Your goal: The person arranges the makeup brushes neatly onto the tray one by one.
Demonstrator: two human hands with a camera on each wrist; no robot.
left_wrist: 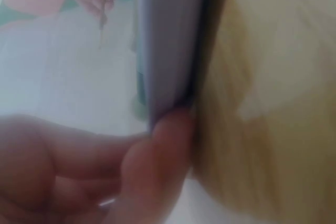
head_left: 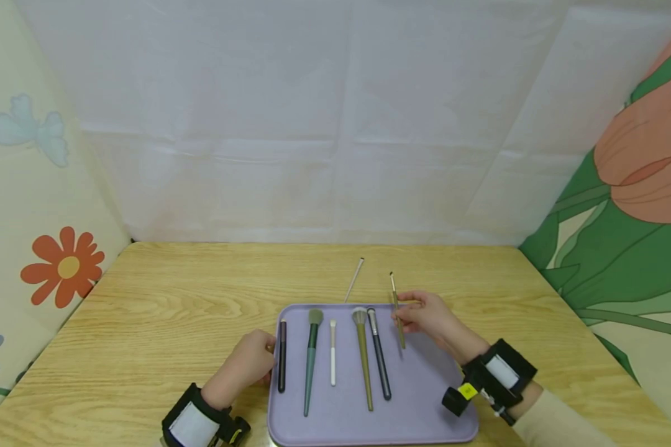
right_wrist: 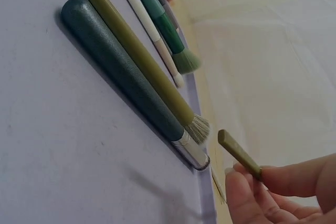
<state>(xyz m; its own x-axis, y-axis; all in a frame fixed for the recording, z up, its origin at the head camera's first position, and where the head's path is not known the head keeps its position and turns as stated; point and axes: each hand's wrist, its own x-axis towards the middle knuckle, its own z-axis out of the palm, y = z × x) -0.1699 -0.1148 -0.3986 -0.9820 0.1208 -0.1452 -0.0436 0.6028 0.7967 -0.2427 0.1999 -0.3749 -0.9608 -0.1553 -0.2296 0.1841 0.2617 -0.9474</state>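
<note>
My right hand (head_left: 427, 316) pinches a thin olive makeup brush (head_left: 401, 338) by its handle, bristles pointing up, over the right side of the lilac tray (head_left: 425, 397). In the right wrist view its handle end (right_wrist: 239, 153) sticks out past the fingertips. My left hand (head_left: 250, 359) grips the tray's left edge; the left wrist view shows thumb and finger on the rim (left_wrist: 173, 35). On the tray lie a dark brush (head_left: 282, 360), a green brush (head_left: 310, 372), a short white brush (head_left: 332, 360), a thick olive brush (head_left: 365, 366) and a blue-grey brush (head_left: 379, 360).
Beyond the tray's far edge, a thin pale brush (head_left: 355, 279) lies slanted on the wooden table (head_left: 190, 279). White sheeting (head_left: 313, 155) hangs behind the table. Flower-patterned panels (head_left: 637, 248) stand at both sides.
</note>
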